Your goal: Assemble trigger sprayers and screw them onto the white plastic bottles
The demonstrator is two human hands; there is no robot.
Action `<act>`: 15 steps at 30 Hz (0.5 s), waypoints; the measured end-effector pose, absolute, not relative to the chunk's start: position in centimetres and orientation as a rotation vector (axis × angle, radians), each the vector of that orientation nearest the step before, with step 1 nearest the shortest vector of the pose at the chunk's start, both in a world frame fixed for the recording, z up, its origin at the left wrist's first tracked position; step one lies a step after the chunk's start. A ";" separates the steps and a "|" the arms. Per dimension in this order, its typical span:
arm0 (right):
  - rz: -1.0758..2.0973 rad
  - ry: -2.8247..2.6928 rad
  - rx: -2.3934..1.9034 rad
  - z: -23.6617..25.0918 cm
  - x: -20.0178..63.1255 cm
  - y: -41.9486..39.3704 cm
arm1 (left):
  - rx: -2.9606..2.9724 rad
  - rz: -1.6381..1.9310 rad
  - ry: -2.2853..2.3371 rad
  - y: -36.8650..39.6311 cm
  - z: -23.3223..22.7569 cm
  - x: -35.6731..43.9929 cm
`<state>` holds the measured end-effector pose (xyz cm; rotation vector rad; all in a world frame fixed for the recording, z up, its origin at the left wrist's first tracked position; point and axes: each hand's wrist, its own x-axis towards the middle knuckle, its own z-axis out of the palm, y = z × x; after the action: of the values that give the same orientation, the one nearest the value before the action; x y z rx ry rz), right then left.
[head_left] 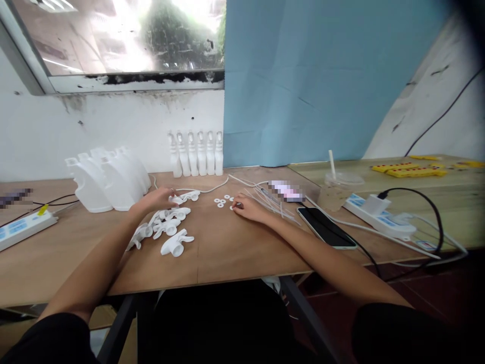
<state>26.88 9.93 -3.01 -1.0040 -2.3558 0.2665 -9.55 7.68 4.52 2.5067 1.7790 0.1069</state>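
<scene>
The left hand (161, 198) is half curled at a white spray head (188, 196); I cannot tell if it grips. The right hand (246, 207) is nearly pinched at small flat rings (221, 205), hold unclear. Nearer left on the bench (227, 253) lie more glossy trigger heads (175, 244) with round openings. Far right, the power strip (383, 222) bears blue marks too small for reading

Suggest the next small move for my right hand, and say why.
Probably have the right hand pinch one of the small white rings, since it is right beside them, while the left hand is at the white trigger heads. I can't tell whether it already holds one.
</scene>
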 end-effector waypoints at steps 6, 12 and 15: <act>0.386 -2.345 -0.978 -3.0 26.6 9.9 | 2.550 0.317 1.829 6.6 4.8 -8.4; 0.720 -2.255 -0.985 -3.4 26.6 10.2 | 2.210 0.977 1.462 4.0 5.5 -4.4; 0.817 -2.234 -1.023 -3.4 26.8 10.3 | 2.112 0.916 1.263 3.2 4.4 -2.4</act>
<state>26.76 10.32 -3.37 -1.0230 -2.2335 0.8168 -2.35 3.22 4.36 2.1117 1.2632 0.9164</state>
